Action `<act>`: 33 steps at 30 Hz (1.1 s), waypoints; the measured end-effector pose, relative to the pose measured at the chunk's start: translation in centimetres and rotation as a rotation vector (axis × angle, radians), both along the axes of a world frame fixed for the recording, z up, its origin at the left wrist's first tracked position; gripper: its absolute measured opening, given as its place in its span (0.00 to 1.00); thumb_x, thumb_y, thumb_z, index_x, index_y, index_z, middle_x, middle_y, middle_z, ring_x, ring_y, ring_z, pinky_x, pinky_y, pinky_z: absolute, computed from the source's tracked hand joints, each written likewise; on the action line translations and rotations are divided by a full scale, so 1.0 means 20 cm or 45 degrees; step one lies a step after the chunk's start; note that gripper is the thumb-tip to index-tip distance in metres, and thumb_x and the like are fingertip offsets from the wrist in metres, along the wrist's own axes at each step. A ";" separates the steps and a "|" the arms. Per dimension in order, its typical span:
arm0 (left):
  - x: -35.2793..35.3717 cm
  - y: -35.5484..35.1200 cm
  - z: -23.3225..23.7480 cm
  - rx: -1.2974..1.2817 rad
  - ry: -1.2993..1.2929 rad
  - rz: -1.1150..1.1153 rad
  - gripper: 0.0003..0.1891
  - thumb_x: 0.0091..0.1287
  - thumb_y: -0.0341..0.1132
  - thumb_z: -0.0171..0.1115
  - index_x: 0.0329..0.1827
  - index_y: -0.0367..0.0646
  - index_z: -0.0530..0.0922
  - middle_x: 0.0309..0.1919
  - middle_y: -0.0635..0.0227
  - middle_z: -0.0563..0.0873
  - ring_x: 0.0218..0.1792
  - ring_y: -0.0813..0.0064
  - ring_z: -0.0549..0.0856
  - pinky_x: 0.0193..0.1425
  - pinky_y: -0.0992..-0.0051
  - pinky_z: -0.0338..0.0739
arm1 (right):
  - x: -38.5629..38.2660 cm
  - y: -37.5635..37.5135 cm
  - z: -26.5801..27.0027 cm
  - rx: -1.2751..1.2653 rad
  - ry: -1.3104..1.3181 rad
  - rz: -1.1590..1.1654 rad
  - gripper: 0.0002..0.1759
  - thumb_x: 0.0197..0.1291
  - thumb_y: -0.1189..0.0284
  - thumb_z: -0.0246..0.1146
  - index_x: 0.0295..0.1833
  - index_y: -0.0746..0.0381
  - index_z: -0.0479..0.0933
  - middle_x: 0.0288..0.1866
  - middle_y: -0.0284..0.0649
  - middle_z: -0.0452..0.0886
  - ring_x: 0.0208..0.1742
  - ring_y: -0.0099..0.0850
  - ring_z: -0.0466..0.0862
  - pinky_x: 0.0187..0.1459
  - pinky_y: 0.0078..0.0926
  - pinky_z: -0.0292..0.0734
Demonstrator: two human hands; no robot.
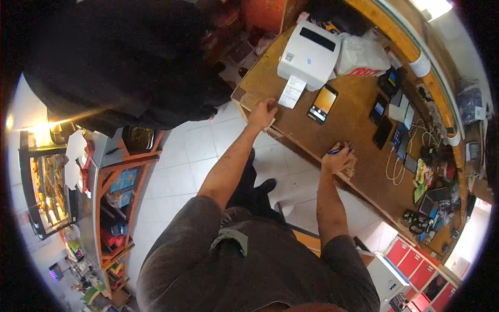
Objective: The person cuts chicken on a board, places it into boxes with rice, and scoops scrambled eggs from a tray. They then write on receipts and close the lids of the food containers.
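At the table's (306,134) near edge, my left hand (262,114) rests with its fingers curled. A small pale edge shows beneath it, but I cannot tell what it is. Just beyond that hand, a printed paper slip (292,92) sticks out of a white label printer (310,54). My right hand (339,158) is lower along the same edge, closed around a blue pen (334,152). Between the hands and farther in, a phone (323,104) lies face up with its screen lit.
A person in dark clothing (119,62) stands at the upper left. Behind the printer sits a white plastic bag (362,54). Dark phones (383,132) and white cables (400,169) lie toward the table's right side. A wooden shelf (117,192) stands at left, across the tiled floor (187,151).
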State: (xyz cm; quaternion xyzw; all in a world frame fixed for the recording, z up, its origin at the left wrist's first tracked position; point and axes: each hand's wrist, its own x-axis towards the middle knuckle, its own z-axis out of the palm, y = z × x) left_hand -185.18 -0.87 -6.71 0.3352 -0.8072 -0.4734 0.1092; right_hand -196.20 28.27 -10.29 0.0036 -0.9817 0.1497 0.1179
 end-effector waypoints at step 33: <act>-0.15 0.02 -0.09 0.302 0.221 0.001 0.09 0.59 0.35 0.67 0.36 0.37 0.82 0.30 0.66 0.86 0.30 0.80 0.80 0.36 0.78 0.73 | 0.01 0.00 0.02 -0.005 0.068 0.023 0.18 0.64 0.63 0.53 0.59 0.52 0.68 0.68 0.34 0.69 0.75 0.40 0.56 0.69 0.55 0.44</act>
